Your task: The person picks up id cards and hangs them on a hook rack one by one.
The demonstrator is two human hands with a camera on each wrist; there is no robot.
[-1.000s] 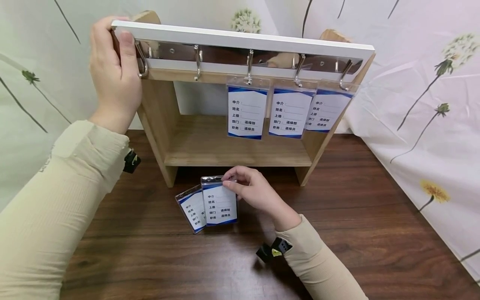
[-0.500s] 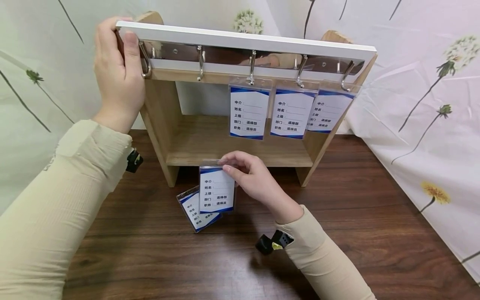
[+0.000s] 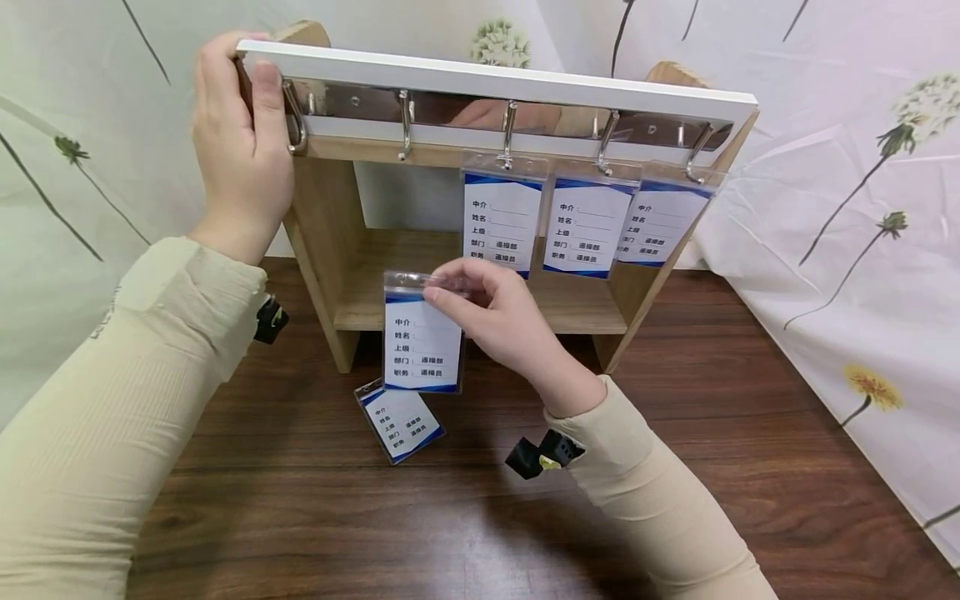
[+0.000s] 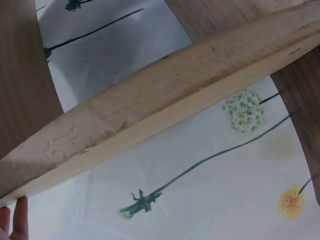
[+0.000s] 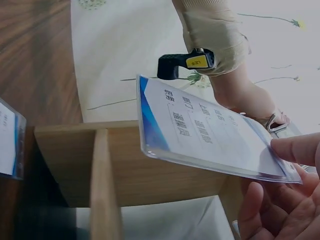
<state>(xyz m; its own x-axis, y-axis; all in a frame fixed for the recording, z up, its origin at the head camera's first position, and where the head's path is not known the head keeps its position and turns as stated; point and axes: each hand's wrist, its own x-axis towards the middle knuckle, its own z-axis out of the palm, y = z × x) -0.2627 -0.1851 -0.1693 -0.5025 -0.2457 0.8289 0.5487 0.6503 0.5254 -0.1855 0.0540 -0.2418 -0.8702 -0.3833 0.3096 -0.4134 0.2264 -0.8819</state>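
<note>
My left hand [image 3: 243, 154] grips the left end of the white hook rail [image 3: 495, 71], its thumb on the front face beside the leftmost hook [image 3: 296, 121]. In the left wrist view, a few fingertips [image 4: 20, 220] touch the edge of a wooden panel [image 4: 150, 110]. My right hand [image 3: 491, 317] pinches the top right corner of a badge holder [image 3: 422, 342] between thumb and fingers, raised in front of the shelf. The right wrist view shows the same badge holder [image 5: 200, 130] tilted. Another badge holder [image 3: 402, 425] lies flat on the floor below it.
Three badge holders hang on the right-hand hooks: one on the middle hook [image 3: 502, 217], one beside it [image 3: 588, 225], one at the far right [image 3: 666, 221]. The second hook [image 3: 406, 125] from the left is bare. A wooden shelf [image 3: 480, 304] stands under the rail.
My right hand has lifted the upper badge holder off the other one on the floor, moving it up and slightly left toward the shelf. My left hand stays on the rail.
</note>
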